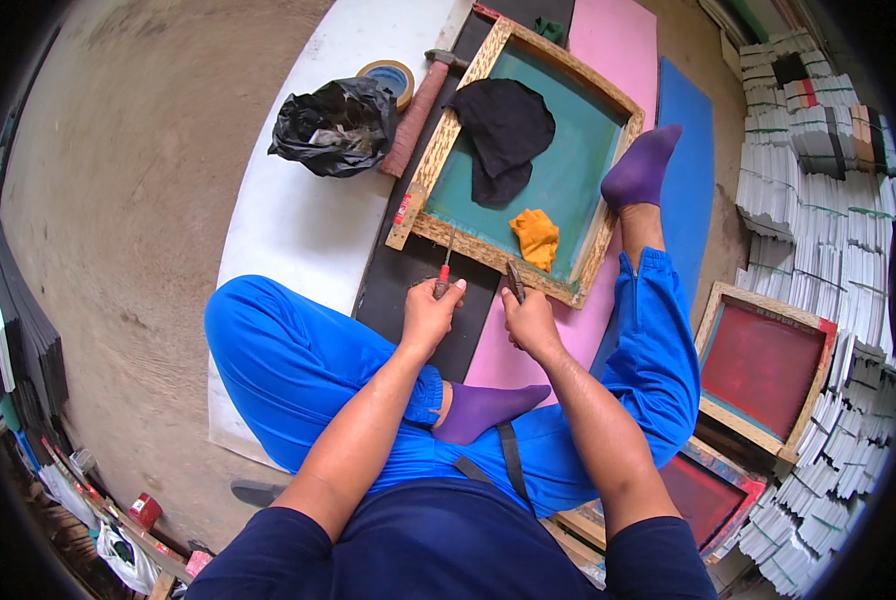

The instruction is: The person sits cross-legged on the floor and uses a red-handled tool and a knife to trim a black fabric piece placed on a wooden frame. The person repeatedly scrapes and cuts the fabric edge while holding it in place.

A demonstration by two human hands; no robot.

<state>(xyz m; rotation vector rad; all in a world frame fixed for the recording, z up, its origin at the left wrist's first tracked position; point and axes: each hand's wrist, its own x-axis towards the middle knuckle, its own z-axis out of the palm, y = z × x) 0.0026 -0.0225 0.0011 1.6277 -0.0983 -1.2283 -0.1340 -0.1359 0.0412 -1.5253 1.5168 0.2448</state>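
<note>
My left hand (430, 312) is closed round the red handle of a screwdriver (445, 274), its thin shaft reaching up to the near rail of a wooden frame (465, 247). My right hand (533, 322) grips a dark tool that looks like pliers (515, 281), its head at the same rail, near the right corner. Green mesh (576, 130) is stretched across the frame, which resembles a printing screen. On the mesh lie a black cloth (503, 130) and, closer to me, a crumpled orange cloth (536, 239). Whether either tool touches the wood I cannot tell.
Left of the frame lie a hammer (415, 118) with a wrapped handle, a black plastic bag (334, 128) and a tape roll (392, 78). My feet in purple socks flank the work. Two red-mesh frames (763, 365) and tied paper stacks (818, 220) stand at right.
</note>
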